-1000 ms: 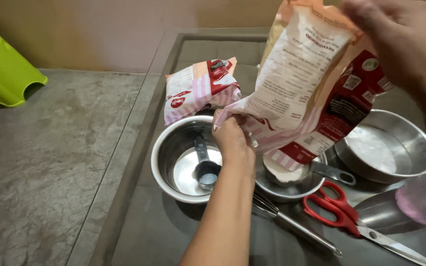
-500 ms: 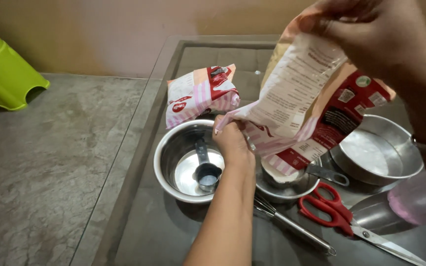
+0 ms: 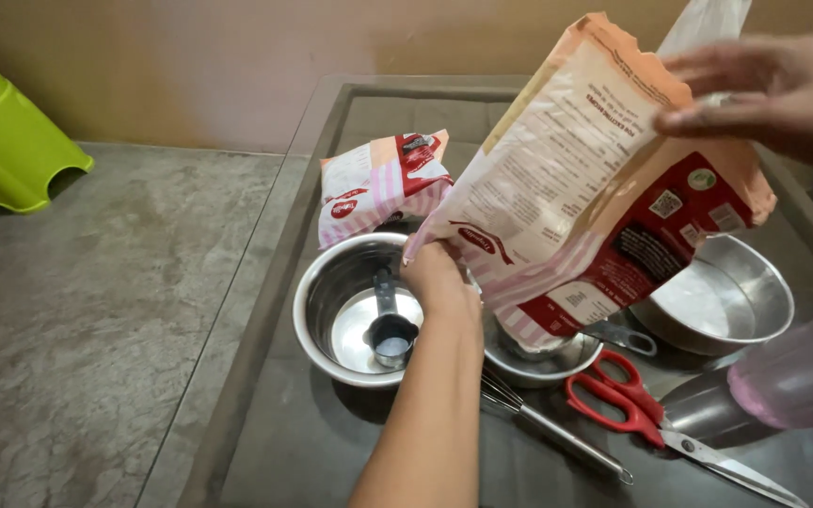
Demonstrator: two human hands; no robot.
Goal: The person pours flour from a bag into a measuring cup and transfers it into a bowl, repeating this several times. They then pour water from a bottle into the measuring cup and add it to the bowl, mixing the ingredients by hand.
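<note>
Left hand [image 3: 439,282] fingers clamped on the bottom corner of a big mix packet [image 3: 581,202], pinching the pink-striped edge right over the bowls. Right hand [image 3: 773,94] up top, fingers pressed together on the torn upper end of the same packet, a bit blurred. Packet held in the air between both hands, tilted, back panel of small print toward the camera, lower red part hanging down over a small steel bowl [image 3: 543,362].

Just left of the left hand: bigger steel bowl [image 3: 331,301] with a metal measuring cup [image 3: 392,337] lying inside, handle pointing back. Behind that bowl, a second packet [image 3: 383,179] of the same kind, crumpled, resting on the glass bench [image 3: 294,442].

Below the small bowl: wire whisk [image 3: 548,423] lying flat, red-handled scissors [image 3: 656,423] just beside it, blades pointing right. Round metal pan [image 3: 755,282] further right, partly behind the held packet. Pinkish translucent container [image 3: 802,376] at the right edge, out of focus, can't tell what exactly.

Way off to the left, green plastic stool [image 3: 7,141] on the grey stone floor [image 3: 77,329], well apart from everything else.
</note>
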